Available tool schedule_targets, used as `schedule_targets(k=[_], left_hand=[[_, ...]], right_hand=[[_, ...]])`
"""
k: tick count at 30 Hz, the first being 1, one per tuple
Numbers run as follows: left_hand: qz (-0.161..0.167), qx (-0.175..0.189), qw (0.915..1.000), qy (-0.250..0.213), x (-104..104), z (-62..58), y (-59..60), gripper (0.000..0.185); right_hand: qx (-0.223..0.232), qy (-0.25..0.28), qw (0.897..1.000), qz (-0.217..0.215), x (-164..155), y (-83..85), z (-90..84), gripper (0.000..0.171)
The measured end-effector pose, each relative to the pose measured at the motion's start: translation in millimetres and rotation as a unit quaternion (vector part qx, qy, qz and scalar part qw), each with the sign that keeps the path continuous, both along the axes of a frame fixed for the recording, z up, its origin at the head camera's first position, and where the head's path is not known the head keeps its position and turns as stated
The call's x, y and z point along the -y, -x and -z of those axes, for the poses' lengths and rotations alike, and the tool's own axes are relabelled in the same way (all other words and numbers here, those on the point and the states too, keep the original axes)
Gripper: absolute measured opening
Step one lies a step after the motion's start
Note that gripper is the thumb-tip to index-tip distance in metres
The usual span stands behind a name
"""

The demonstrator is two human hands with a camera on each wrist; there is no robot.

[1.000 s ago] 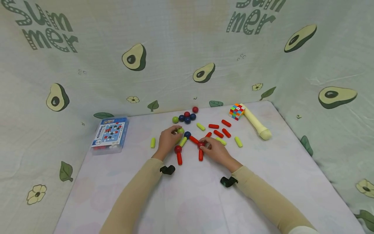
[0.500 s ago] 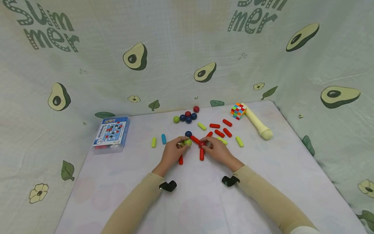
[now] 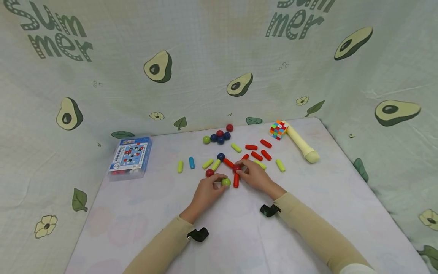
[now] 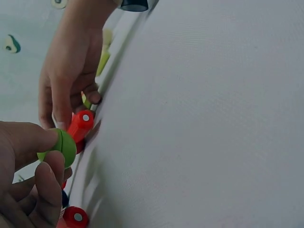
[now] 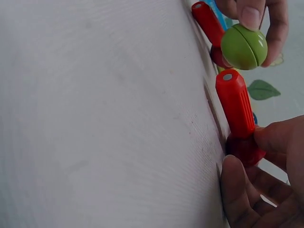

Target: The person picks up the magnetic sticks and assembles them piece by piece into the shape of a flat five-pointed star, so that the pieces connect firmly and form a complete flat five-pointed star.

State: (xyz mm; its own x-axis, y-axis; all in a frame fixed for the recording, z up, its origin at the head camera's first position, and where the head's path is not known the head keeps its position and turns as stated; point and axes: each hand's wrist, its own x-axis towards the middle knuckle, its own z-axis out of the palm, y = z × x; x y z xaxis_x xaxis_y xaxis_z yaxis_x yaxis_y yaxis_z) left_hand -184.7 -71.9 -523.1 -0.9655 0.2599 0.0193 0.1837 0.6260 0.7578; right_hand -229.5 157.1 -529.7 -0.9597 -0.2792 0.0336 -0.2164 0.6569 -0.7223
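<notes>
The left hand (image 3: 208, 191) pinches a small green two-part plastic ball (image 3: 226, 182) between thumb and fingertips (image 4: 51, 167), holding it just above the counter (image 3: 239, 236) and just beside the free end of a short red ribbed plastic stick (image 3: 236, 180). In the right wrist view that green ball (image 5: 243, 46) hangs close to the stick's silver-capped tip (image 5: 234, 102) without touching it. The right hand (image 3: 254, 176) curls its fingers (image 5: 242, 190) around a red plastic ball (image 3: 237, 168) joined to the far end of that stick, steadying it on the counter.

A second red stick (image 3: 228, 163) runs from the red ball up to a dark blue ball (image 3: 221, 156). Another red ball (image 3: 210, 173) lies just left of the left hand's fingers.

Counting loose balls at the back: one green, three dark blue, two red. Four red sticks lie loose to the right, about five yellow-green sticks are scattered around, and one blue stick (image 3: 192, 163) lies to the left.
</notes>
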Motion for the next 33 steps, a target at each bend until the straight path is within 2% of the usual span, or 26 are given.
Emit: schedule_targets(k=[6, 10, 20, 33], left_hand=[[0.006, 0.024, 0.9996, 0.015, -1.3, 1.8, -8.8, 0.032], [0.01, 0.039, 0.9992, 0.003, -1.6, 3.7, -12.6, 0.032], [0.011, 0.032, 0.9994, -0.011, -4.4, 4.2, -17.9, 0.031], [0.008, 0.018, 0.9997, -0.01, -7.5, 12.2, -19.4, 0.032]], right_hand=[[0.002, -0.008, 1.0, -0.002, 0.0, 0.0, -1.3, 0.03], [0.005, -0.008, 1.0, -0.006, 0.2, 0.6, -1.2, 0.03], [0.004, -0.012, 1.0, -0.004, -0.6, 3.2, 0.9, 0.029], [0.002, -0.014, 1.0, -0.009, 0.1, 2.5, -1.7, 0.029]])
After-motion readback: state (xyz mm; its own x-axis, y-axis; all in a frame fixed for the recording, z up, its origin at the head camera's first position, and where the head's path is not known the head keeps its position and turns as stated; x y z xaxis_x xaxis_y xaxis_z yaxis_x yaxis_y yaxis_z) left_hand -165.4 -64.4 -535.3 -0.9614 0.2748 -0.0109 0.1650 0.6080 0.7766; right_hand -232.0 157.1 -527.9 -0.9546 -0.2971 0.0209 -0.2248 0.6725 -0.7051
